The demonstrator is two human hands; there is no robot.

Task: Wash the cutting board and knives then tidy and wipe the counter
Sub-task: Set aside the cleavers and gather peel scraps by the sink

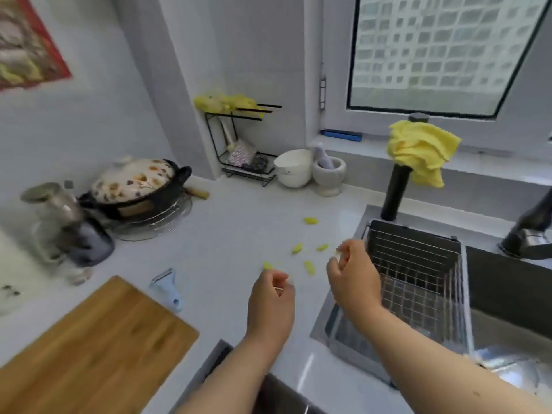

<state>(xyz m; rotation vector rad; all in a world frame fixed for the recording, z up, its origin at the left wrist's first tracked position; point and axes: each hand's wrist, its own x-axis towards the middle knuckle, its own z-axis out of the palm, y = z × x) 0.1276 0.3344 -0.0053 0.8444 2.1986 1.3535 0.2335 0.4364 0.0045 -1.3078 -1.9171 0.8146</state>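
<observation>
The wooden cutting board [98, 348] lies flat on the white counter [227, 234] at the lower left, with a pale blue peeler [167, 289] just beyond its far corner. Several yellow peel scraps [297, 248] are scattered on the counter ahead of my hands. My left hand [270, 297] hovers over the counter with fingers curled in; what it holds is hidden. My right hand [352, 273] is beside the sink edge, fingertips pinched together on a small yellow bit. No knives are visible.
A sink with a wire basket [418, 279] is at the right, and a yellow cloth [421, 150] hangs on the black faucet [395, 192]. A lidded pot [134, 186], a jar, a black rack [245, 144], a white bowl [292, 168] and a mortar [328, 174] line the back.
</observation>
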